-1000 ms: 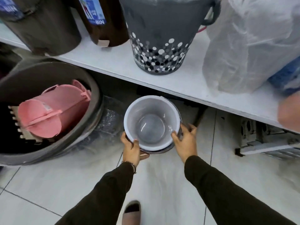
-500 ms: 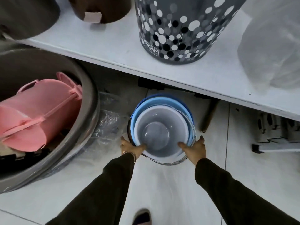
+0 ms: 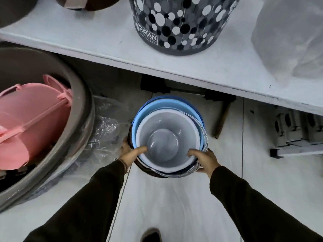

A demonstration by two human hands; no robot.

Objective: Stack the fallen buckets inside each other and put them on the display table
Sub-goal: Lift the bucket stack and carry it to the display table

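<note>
A white bucket [image 3: 163, 131] with a grey inside sits nested in a light blue bucket [image 3: 148, 109], and both rest inside a dark outer bucket [image 3: 157, 173], upright over the tiled floor below the display table [image 3: 104, 44]. My left hand [image 3: 130, 151] grips the stack's near-left rim, thumb hooked inside the white bucket. Gripping the near-right rim the same way is my right hand [image 3: 203, 158]. Thin wire handles hang down the stack's right side.
On the white table stand a dotted grey bin [image 3: 181, 23], dark bins at the far left and a plastic-wrapped item [image 3: 290, 37]. A big grey tub [image 3: 76, 109] holding a pink bin [image 3: 29, 123] sits left. Clear plastic wrap, a metal leg [image 3: 221, 121] and my shoe lie nearby.
The white bucket went down from mid-air into the blue and dark buckets. My thumbs have moved over its rim, and the camera has come lower and closer.
</note>
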